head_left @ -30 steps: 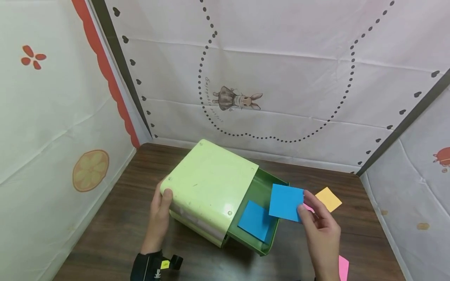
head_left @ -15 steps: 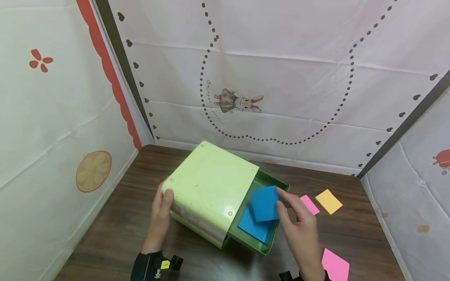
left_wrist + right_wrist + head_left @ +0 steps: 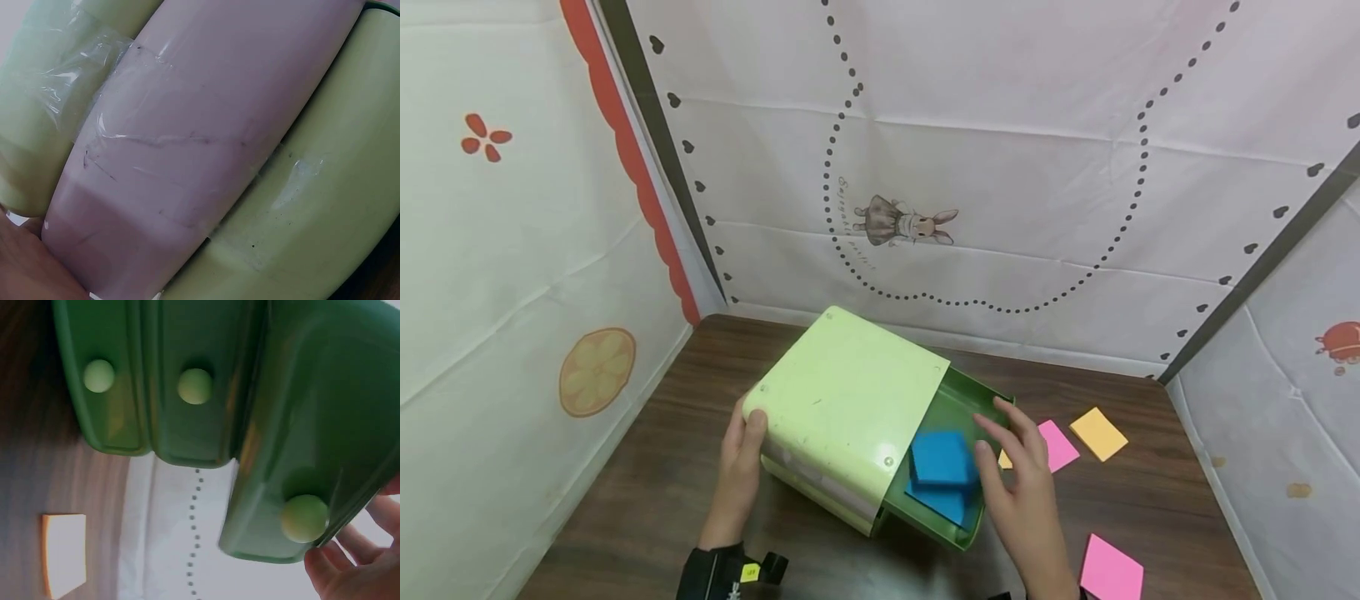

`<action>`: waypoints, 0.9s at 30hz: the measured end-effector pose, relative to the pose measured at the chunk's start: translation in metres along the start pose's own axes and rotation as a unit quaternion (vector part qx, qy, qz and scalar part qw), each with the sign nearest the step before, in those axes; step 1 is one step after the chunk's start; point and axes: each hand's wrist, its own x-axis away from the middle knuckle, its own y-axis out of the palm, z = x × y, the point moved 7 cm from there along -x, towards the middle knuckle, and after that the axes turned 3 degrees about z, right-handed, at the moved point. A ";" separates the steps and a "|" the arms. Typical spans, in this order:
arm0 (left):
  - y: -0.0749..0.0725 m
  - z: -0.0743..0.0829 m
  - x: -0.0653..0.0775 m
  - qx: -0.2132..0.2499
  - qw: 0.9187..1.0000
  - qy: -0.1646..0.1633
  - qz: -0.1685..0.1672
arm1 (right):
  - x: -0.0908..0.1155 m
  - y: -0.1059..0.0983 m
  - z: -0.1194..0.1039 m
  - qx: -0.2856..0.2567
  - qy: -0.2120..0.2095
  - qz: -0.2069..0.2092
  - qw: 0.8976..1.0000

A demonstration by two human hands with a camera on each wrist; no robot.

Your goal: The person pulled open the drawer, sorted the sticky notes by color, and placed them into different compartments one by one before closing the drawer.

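Note:
A light green drawer cabinet [image 3: 850,400] sits at an angle on the table, its green top drawer [image 3: 962,396] pulled out toward the right. My left hand [image 3: 741,467] grips the cabinet's left rear corner, thumb near the top edge; the left wrist view shows the cabinet's pinkish and green side [image 3: 187,112]. Two blue sticky note pads, one upper [image 3: 942,458] and one lower [image 3: 946,504], overlap inside the drawer. Over the drawer's outer end hovers my right hand [image 3: 1022,500], fingers spread and holding nothing. Its fingertips appear near the drawer rim, beside a round knob [image 3: 305,519], in the right wrist view.
Right of the cabinet lie a pink sticky note pad [image 3: 1058,446], a yellow one [image 3: 1099,433] and a nearer pink one [image 3: 1112,568]. A bit of yellow [image 3: 1004,459] shows behind my right hand. Printed cloth walls [image 3: 1000,208] enclose the table.
My right hand has carried a blue sticky note pad leftward into the drawer and let it go onto the other blue pad. My left hand has stayed on the cabinet.

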 end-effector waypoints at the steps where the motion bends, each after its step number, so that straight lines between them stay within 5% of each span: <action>1: 0.000 0.000 0.000 0.002 1.000 0.000 -0.001 | 0.002 -0.001 0.003 -0.008 0.017 0.004 1.000; 9: 0.001 -0.001 0.000 0.011 1.000 -0.004 -0.002 | 0.017 -0.006 0.026 -0.107 0.107 0.051 0.987; 15: 0.000 -0.003 0.000 0.009 1.000 -0.009 0.005 | 0.030 -0.008 0.041 -0.080 0.165 0.052 0.982; 27: -0.002 -0.004 0.000 -0.013 1.000 -0.019 0.015 | 0.042 -0.002 0.051 -0.111 0.201 0.036 0.973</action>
